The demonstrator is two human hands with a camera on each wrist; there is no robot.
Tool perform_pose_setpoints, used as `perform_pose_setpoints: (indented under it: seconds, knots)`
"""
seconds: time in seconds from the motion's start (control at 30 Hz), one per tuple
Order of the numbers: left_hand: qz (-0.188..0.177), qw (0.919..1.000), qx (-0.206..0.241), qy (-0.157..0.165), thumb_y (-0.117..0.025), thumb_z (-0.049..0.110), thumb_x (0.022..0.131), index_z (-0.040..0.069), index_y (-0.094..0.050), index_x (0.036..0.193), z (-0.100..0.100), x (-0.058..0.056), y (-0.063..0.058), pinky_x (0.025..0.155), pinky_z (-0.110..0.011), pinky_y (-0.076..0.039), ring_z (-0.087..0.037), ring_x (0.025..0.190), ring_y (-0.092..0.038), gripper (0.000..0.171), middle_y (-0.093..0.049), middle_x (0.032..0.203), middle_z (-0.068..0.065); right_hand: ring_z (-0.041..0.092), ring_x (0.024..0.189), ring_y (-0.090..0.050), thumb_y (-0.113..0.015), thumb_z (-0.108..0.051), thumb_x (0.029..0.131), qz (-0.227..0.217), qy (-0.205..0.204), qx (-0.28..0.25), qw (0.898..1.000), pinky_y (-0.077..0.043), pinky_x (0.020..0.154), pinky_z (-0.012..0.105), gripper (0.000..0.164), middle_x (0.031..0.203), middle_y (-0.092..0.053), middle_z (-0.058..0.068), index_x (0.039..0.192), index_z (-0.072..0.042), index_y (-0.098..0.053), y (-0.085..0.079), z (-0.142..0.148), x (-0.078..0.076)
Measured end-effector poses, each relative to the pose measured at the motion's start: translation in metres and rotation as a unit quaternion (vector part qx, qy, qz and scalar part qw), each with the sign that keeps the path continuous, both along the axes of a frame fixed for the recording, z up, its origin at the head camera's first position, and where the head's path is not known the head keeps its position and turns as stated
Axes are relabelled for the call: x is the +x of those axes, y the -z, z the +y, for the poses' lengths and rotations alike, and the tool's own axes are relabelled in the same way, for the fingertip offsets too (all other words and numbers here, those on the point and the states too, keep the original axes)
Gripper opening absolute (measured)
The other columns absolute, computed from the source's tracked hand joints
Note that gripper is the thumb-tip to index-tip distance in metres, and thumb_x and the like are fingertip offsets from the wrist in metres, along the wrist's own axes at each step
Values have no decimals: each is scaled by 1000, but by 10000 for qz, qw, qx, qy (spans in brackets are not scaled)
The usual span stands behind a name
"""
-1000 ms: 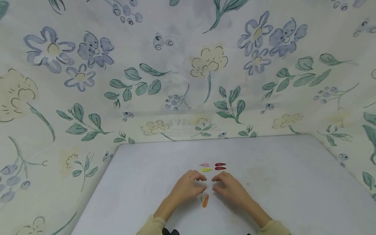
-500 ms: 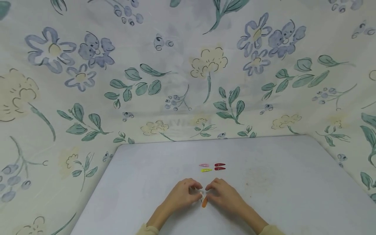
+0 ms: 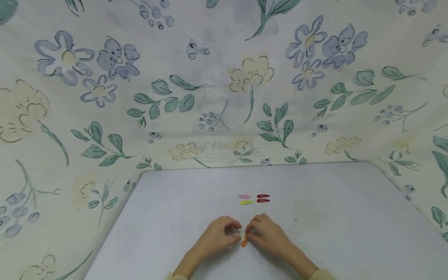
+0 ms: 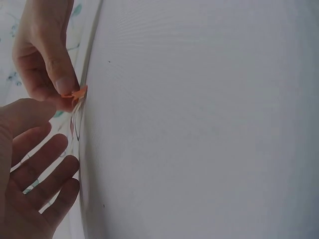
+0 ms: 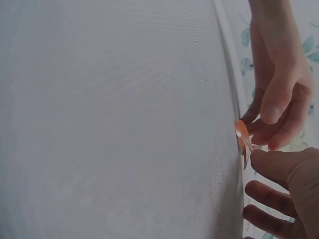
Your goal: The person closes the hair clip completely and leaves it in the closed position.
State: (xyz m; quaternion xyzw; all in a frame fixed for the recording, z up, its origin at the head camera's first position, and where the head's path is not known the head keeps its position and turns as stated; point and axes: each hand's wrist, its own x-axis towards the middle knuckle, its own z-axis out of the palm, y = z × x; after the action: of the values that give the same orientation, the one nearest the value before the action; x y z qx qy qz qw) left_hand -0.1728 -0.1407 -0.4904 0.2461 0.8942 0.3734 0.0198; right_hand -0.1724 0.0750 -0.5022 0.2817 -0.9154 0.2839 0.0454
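Note:
An orange hair clip (image 3: 244, 242) is between the two hands near the front of the white table, with a pale thin strip (image 3: 241, 234) angled off it. My right hand (image 3: 267, 235) pinches the orange clip between thumb and fingers, as the left wrist view shows. Close by on the other side is my left hand (image 3: 220, 235), its fingers (image 4: 47, 172) apart and loosely bent, fingertips near the pale strip. Farther back lie a pink hair clip (image 3: 244, 196), a yellow hair clip (image 3: 247, 202) and two dark red hair clips (image 3: 263, 196), one above the other.
The white table (image 3: 175, 202) stretches out on both sides of the hands. Behind it hangs a flower-printed cloth (image 3: 217, 77), which also runs down along the left and right sides. Faint marks (image 3: 309, 212) show on the tabletop right of the hands.
Both hands have come down toward the front and closer together around the orange hair clip. The right hand has taken hold of it. The pink, yellow and red clips stay put.

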Motion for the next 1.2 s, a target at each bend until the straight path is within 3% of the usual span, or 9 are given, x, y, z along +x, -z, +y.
perform_pose_setpoints:
  seconds: [0.57,0.77,1.0,1.2]
  knots:
    - [231,9997,-91,-34,-79,17,79,14,-73,100,4,1,2,86,-31,-50,-11,95,-61,22,-71,100,6,7,93,-59,-75,-14,85,61,68,-419,9991,-51,85,32,12,92,-61,-16,86,-25,-69,-1,4,-2]
    - [275,9996,7,-7,-79,18,81,14,-73,99,6,1,0,81,-29,-50,-13,91,-61,20,-70,97,8,7,90,-61,-74,-11,85,42,52,-639,9979,-51,82,33,13,91,-62,-14,88,-22,-69,-3,6,-3]
    - [367,9992,-9,-145,-77,24,83,20,-73,97,9,2,1,76,-25,-48,-11,89,-60,16,-68,93,10,7,94,-62,-73,-10,87,-221,271,-939,9950,-52,87,37,13,93,-63,-15,91,-22,-68,-8,6,-5]
    - [270,9993,55,-264,-77,21,83,23,-73,91,10,2,-1,75,-26,-46,-11,89,-59,10,-66,91,12,8,96,-63,-74,-11,87,-214,319,-1232,9916,-53,87,37,13,93,-63,-15,91,-22,-69,-10,7,-6]
